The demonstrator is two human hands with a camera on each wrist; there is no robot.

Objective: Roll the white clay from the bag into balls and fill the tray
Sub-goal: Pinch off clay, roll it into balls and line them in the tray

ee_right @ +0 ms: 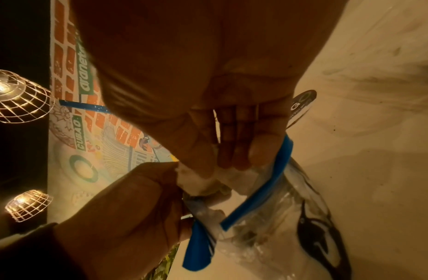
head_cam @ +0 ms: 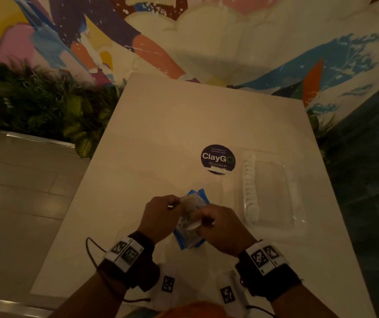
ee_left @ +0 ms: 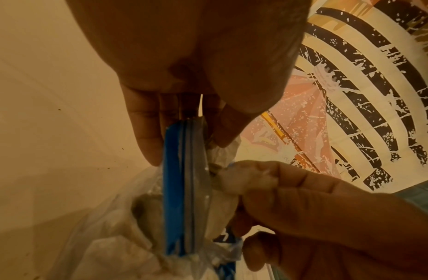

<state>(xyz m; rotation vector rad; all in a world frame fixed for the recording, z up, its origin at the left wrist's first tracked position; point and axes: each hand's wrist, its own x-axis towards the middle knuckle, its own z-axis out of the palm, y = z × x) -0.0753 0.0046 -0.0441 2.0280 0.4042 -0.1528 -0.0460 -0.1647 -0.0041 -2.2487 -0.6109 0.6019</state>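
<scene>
A clear zip bag (head_cam: 192,235) with a blue seal strip (ee_left: 174,189) is held above the white table, near its front. My left hand (head_cam: 164,211) grips the bag's rim by the seal. At the bag's mouth my right hand (head_cam: 216,222) pinches a lump of white clay (ee_left: 246,181), which also shows under its fingertips (ee_right: 234,161) in the right wrist view. To the right lies the clear plastic tray (head_cam: 298,216), with a row of several white clay balls (head_cam: 249,187) along its left side. More clay in the bag is hard to make out.
A round dark ClayGo sticker (head_cam: 217,159) lies on the table (head_cam: 172,125) just left of the tray. Two white marker tags (head_cam: 167,284) sit near the front edge. Plants (head_cam: 46,106) stand beyond the table's left edge, and a painted wall rises behind.
</scene>
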